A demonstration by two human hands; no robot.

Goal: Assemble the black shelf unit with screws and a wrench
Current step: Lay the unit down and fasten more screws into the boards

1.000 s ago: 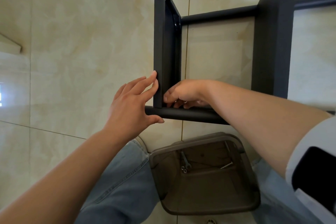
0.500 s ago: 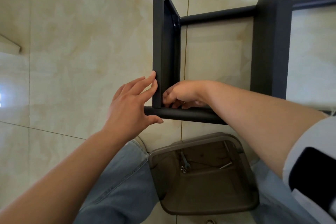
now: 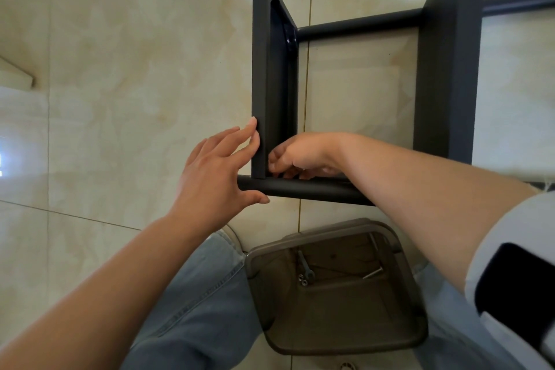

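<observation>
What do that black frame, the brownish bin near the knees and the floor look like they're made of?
The black shelf frame looks like metal with a matte painted coat: thin flat uprights, round tubes, dull sheen. The bin seems translucent smoky-brown plastic, since the wrench inside shows through its soft-edged walls. The floor looks like glossy beige tile, marble-veined, with grout lines and window glare; ceramic or stone, hard to say.

We seem to be indoors in a home, seated on the floor (image 3: 126,75), which is laid with large glossy cream tiles veined like marble and split by thin grout lines. Between our legs in blue jeans (image 3: 198,303) sits a brown plastic tray (image 3: 345,336) holding small metal parts, beside a black metal shelf frame (image 3: 447,63) resting on the tiles.
</observation>
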